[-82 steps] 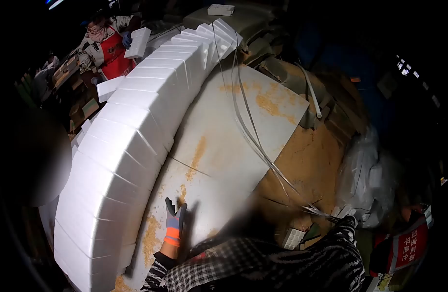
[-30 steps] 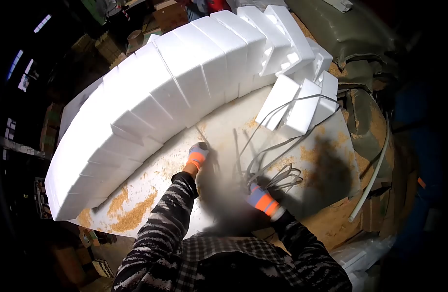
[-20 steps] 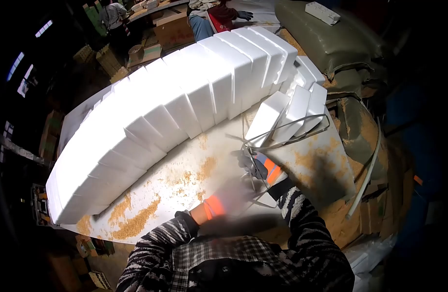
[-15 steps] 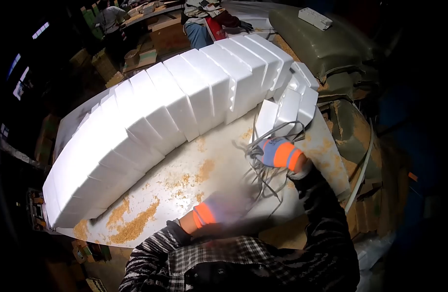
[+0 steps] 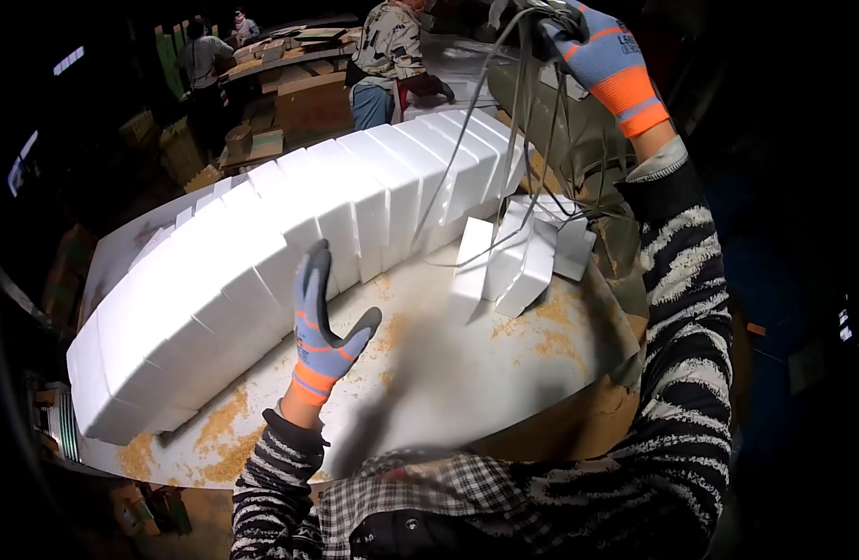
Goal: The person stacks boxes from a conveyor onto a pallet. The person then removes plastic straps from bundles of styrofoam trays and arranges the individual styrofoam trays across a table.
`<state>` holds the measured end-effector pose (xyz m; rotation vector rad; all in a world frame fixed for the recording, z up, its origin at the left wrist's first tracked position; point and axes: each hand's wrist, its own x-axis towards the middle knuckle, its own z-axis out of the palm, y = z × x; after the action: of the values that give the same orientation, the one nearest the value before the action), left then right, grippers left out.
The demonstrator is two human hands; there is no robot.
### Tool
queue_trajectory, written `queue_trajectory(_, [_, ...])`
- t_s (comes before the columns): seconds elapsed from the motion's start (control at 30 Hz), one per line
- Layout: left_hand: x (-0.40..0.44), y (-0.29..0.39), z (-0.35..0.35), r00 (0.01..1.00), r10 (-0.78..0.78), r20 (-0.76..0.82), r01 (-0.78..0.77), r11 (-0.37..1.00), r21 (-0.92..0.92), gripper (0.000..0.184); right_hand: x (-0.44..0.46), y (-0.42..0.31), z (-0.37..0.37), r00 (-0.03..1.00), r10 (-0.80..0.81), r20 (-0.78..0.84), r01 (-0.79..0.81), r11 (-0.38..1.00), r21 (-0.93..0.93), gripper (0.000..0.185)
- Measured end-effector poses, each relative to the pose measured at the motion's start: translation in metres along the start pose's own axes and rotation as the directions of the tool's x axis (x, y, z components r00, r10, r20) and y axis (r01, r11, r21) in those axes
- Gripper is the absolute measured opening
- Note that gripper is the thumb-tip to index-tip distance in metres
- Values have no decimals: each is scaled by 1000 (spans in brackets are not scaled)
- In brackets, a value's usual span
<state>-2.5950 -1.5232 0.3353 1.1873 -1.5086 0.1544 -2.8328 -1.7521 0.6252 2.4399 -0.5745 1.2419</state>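
A long curved row of white foam boxes (image 5: pixel 261 261) stands packed side by side on a pale tabletop (image 5: pixel 411 392). In front of the row's middle is my left hand (image 5: pixel 327 317) in a grey-blue and orange glove, fingers up and thumb spread, holding nothing. I cannot tell whether its fingertips touch the boxes. My right hand (image 5: pixel 598 56), gloved alike, is raised at the top right, closed around a bundle of thin grey straps (image 5: pixel 523 103). Their loose ends dangle over several separate white foam pieces (image 5: pixel 523 261) at the row's right end.
Sawdust (image 5: pixel 229 434) lies scattered on the tabletop. Stuffed green sacks (image 5: pixel 565 131) are piled at the right. Across the table stands a person (image 5: pixel 387 56) in a patterned jacket. Farther back are two people and wooden boxes (image 5: pixel 313 98).
My right hand has risen from the tabletop with the straps. My left hand, blurred near the front edge before, has moved up and left beside the row, fingers spread.
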Motion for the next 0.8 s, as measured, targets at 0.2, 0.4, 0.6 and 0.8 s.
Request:
queue_trajectory(0.2, [92, 42, -142, 635, 564, -527, -545, 811, 212, 106, 45, -218, 12, 556, -277, 783, -7, 941, 338, 27])
queue_trajectory(0.4, [101, 94, -192, 959, 282, 20, -281, 959, -43, 100, 45, -327, 3, -117, -678, 725, 238, 690, 684, 33])
queue_trajectory(0.6, [19, 107, -199, 919, -329, 218, 389, 658, -645, 95, 63, -358, -19, 37, -662, 749, -135, 739, 660, 31])
queue_trajectory(0.8, [-5, 173, -201, 817, -566, 111, 453, 510, -731, 62, 76, -387, -18, 663, -591, 460, -401, 239, 885, 29])
